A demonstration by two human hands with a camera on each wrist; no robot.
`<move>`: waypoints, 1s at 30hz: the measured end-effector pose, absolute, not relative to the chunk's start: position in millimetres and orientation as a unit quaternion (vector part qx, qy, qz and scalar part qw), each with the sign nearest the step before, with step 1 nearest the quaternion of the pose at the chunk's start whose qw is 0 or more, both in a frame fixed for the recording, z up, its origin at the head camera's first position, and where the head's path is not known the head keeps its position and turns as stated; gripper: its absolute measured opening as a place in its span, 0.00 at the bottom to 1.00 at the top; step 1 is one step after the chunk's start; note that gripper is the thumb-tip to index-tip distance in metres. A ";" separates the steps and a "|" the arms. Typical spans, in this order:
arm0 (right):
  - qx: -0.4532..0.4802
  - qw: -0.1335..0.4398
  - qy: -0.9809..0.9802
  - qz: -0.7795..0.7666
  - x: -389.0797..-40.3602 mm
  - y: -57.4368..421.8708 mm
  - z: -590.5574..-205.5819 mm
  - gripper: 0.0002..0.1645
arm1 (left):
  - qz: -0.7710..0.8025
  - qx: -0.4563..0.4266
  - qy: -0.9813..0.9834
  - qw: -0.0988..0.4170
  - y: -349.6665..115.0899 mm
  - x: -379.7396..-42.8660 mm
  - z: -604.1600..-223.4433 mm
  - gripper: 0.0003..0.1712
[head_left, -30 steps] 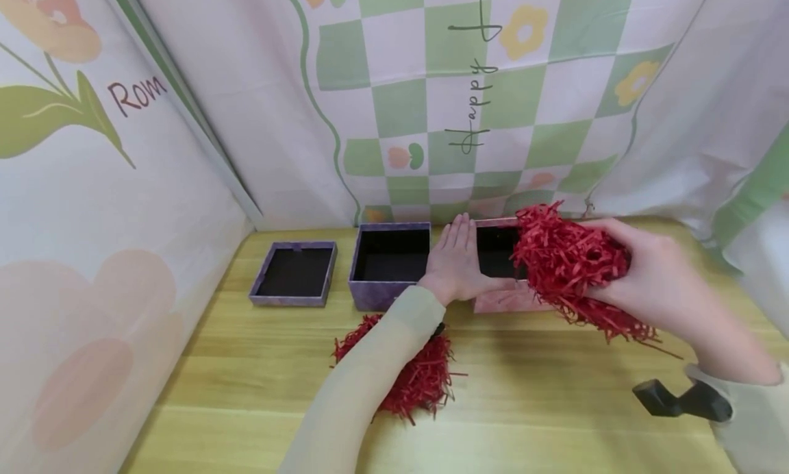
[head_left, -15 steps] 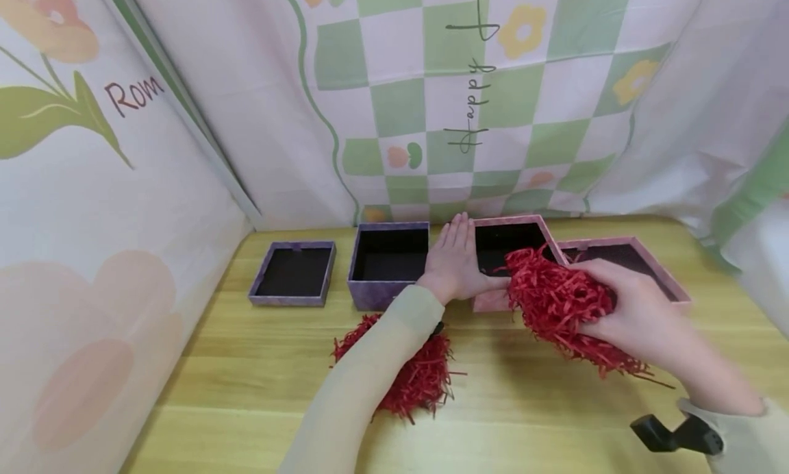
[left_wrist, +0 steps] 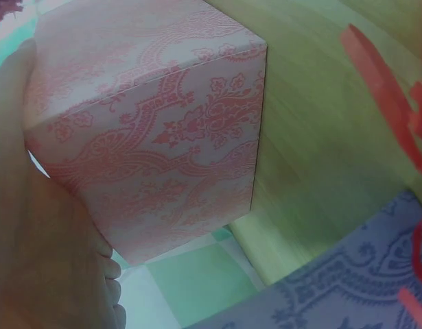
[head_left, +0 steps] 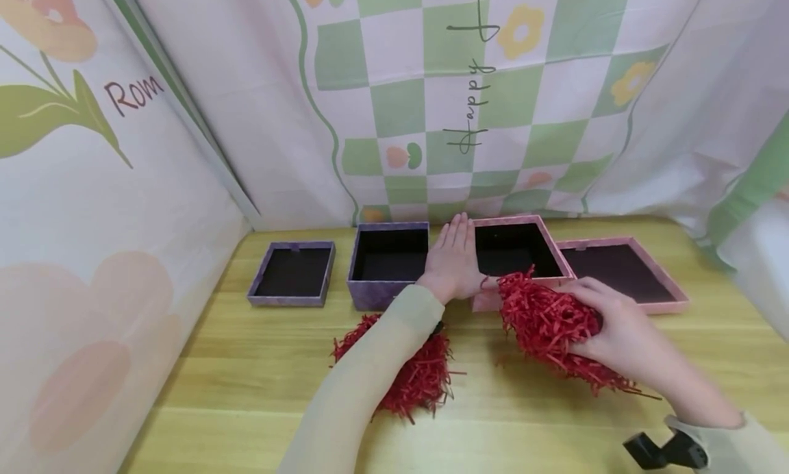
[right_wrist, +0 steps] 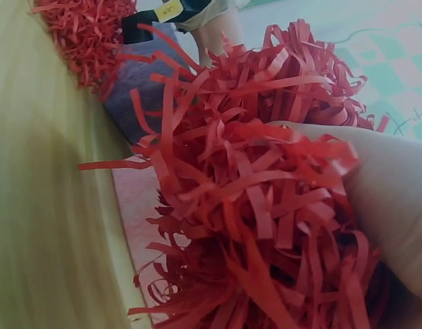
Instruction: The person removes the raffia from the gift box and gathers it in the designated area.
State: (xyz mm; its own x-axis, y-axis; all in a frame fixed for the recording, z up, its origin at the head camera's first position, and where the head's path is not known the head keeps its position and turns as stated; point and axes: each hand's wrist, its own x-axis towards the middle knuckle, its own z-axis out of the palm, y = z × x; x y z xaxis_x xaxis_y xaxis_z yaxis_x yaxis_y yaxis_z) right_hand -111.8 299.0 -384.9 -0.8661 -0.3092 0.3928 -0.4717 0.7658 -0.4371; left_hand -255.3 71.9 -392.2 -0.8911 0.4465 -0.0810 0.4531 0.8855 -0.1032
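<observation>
A bundle of red shredded paper (head_left: 548, 323) is gripped in my right hand (head_left: 619, 327), held just in front of the pink box (head_left: 518, 251). Strips of it fill much of the right wrist view and hide most of the fingers. My left hand (head_left: 455, 262) lies flat against the pink box's left side, fingers straight and thumb along its front. The pink patterned wall shows beside that hand in the left wrist view. Dark lining shows inside the pink box. A second heap of red shredded paper (head_left: 425, 378) rests on the table, partly hidden under my left forearm.
Left of my left hand stands an open purple box (head_left: 379, 294) with a dark inside. A purple lid (head_left: 290, 301) lies upturned farther left, and a pink lid (head_left: 622, 272) lies upturned at the right. A patterned curtain (head_left: 401, 111) hangs behind the wooden table (head_left: 246, 392).
My right hand has moved the red shredded paper down and toward me, from over the pink box to its front. The pink lid has come into view. My left hand has stayed put.
</observation>
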 end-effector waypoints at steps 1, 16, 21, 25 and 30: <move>0.211 0.149 -0.927 0.273 -111.8 298.9 -385.8 0.50 | -0.060 0.232 0.971 0.027 72.0 -255.3 -392.0 0.67; 0.210 0.072 -0.934 0.279 -117.3 292.4 -415.2 0.44 | -0.033 0.225 0.974 0.015 70.0 -254.5 -392.1 0.75; 0.208 0.048 -0.935 0.283 -121.1 289.5 -424.3 0.45 | 0.006 0.227 0.974 0.011 69.6 -252.2 -392.0 0.77; 0.200 0.035 -0.940 0.276 -122.3 287.1 -430.6 0.47 | -0.001 0.227 0.974 0.008 70.4 -252.3 -391.8 0.77; 0.213 0.033 -0.940 0.263 -124.7 285.6 -436.8 0.47 | -0.003 0.227 0.974 0.014 70.3 -252.2 -391.2 0.76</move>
State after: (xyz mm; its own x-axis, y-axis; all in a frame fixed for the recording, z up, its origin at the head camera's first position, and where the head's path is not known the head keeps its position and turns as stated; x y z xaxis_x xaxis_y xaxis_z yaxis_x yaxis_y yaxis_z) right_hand -124.7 285.6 -436.8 -0.9069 -0.3833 0.1749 -0.4184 0.7712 -0.4798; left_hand -252.2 70.3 -391.2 -0.8965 0.4422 -0.0277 0.4423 0.8969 0.0002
